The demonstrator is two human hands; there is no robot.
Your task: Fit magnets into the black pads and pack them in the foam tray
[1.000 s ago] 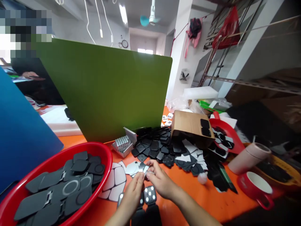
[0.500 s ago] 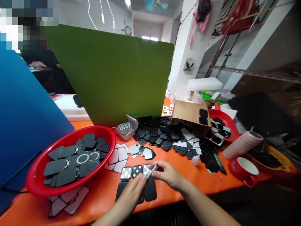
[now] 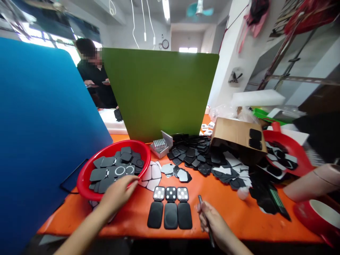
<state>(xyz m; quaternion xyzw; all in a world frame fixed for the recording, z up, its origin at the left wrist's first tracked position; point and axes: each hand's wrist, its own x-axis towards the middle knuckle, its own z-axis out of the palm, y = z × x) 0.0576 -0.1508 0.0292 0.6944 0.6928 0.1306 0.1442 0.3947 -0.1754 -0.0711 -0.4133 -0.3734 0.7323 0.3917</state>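
My right hand point(image 3: 214, 220) is closed round a slim dark pen-like stick point(image 3: 210, 235), its tip pointing up and away. Over the right rim of the red basin point(image 3: 85, 189) is my left hand point(image 3: 118, 193), fingers stretched to the right, thumb apart, nothing seen in it. Grey and black hinged pads point(image 3: 99, 174), some with white rings, fill the basin. Between my hands lie three hinged black pads side by side: left point(image 3: 155, 215), middle point(image 3: 170, 216) and right point(image 3: 184, 216). Their small upper squares carry white dots.
Behind are a small box of silvery discs point(image 3: 159, 146), a heap of black pieces point(image 3: 190, 152) and an open carton point(image 3: 231, 130). A pink bottle point(image 3: 312, 182) and red mug point(image 3: 309, 216) stand right. Beyond green point(image 3: 164, 92) and blue point(image 3: 47, 117) partitions, a person point(image 3: 98, 79) holds something.
My hands have parted: the left moved left to the basin, the right moved right and down with the stick. The view has swung left, and the three pads are now uncovered.
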